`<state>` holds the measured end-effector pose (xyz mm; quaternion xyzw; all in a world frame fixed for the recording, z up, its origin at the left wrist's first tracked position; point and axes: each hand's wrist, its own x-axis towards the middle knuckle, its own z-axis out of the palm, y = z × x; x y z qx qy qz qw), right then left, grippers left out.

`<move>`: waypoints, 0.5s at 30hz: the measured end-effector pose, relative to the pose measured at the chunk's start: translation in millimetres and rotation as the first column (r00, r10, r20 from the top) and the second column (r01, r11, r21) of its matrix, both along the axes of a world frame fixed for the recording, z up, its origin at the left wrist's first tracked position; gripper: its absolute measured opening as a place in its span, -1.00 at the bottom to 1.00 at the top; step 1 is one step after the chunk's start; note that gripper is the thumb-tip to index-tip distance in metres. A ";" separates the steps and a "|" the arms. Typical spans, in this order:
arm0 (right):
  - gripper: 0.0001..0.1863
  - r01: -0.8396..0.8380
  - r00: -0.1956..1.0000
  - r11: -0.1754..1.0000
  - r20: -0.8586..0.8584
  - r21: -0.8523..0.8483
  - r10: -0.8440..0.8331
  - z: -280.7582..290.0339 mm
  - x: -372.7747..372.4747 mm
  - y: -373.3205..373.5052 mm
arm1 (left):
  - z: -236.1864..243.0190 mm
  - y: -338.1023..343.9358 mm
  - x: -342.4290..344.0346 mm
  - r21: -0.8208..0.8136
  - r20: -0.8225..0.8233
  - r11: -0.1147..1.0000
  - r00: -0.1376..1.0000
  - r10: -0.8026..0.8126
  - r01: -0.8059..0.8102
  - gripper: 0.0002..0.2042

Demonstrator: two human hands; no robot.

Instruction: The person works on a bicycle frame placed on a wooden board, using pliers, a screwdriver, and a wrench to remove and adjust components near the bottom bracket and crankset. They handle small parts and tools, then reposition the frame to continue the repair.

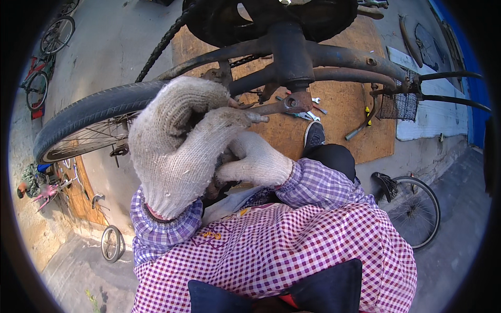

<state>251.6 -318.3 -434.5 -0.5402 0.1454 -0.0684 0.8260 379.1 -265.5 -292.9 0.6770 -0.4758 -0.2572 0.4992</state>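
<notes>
The bicycle frame [287, 52] is turned over in front of me, its chainring [224, 26] at the top. From the bottom bracket a worn crank arm [284, 106] points left. My left hand [177, 141], in a dirty white knit glove, is closed around the outer end of this arm. A short metal pin [258, 119] sticks out at its fingertips. Just below, my right hand [258, 159] is in the same kind of glove, its fingers curled inward beneath the left hand. What it holds, if anything, is hidden.
The bicycle's wheel [94, 115] stands at the left. Several wrenches [315, 109] lie on a wooden board [334, 141] beside my shoe [314, 134]. A wire basket [397, 104] and a metal tube [360, 128] are farther right. Another wheel [412, 211] lies lower right.
</notes>
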 end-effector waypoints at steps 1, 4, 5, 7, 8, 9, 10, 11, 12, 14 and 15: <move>-0.13 0.004 1.000 1.000 0.014 0.009 -0.004 -2.8 -3.9 -1.0 | -1.9 -1.1 -1.5 -0.020 0.002 0.998 0.998 -0.057 0.057 -0.82; -0.15 0.024 0.997 0.995 0.072 0.101 -0.031 -10.0 -13.9 -3.6 | -6.7 -5.3 -7.5 -0.071 0.003 0.986 0.988 -0.151 0.151 -0.81; -0.17 0.016 0.998 0.993 0.066 0.121 -0.024 -12.4 -16.4 -5.0 | -8.1 -7.3 -10.0 -0.087 0.006 0.979 0.983 -0.183 0.183 -0.81; -0.20 0.002 0.999 0.987 0.053 0.161 -0.011 -16.1 -21.3 -8.2 | -8.8 -9.7 -17.5 -0.075 0.005 0.986 0.988 -0.152 0.152 -0.79; -0.22 -0.041 0.999 0.993 0.016 0.112 0.039 -18.0 -23.7 -11.7 | -8.7 -10.0 -22.3 -0.035 -0.048 0.992 0.992 -0.120 0.118 -0.79; -0.25 -0.071 0.996 0.996 -0.055 0.048 0.073 -18.7 -26.7 -12.8 | -8.1 -9.7 -28.1 0.007 -0.099 0.996 0.991 -0.085 0.086 -0.79; -0.28 -0.058 0.998 0.998 0.015 0.029 0.058 -19.9 -29.4 -15.5 | -8.7 -10.5 -32.1 -0.041 -0.101 0.994 0.990 -0.101 0.098 -0.78; -0.33 -0.030 0.998 1.000 0.059 -0.003 0.030 -19.9 -31.8 -15.8 | -8.4 -10.8 -36.1 -0.085 -0.100 0.991 0.988 -0.115 0.107 -0.78; -0.37 -0.034 0.998 0.998 0.059 -0.045 0.037 -20.5 -33.5 -17.1 | -10.0 -12.6 -37.4 -0.126 -0.037 0.980 0.987 -0.157 0.152 -0.77; -0.43 -0.082 0.996 0.987 0.007 -0.138 0.084 -22.8 -35.8 -18.6 | -17.4 -19.5 -34.8 -0.193 0.152 0.942 0.956 -0.249 0.276 -0.75; -0.46 -0.128 0.992 0.974 -0.045 -0.186 0.122 -24.7 -35.9 -18.4 | -19.4 -20.2 -34.3 -0.178 0.271 0.926 0.921 -0.281 0.334 -0.74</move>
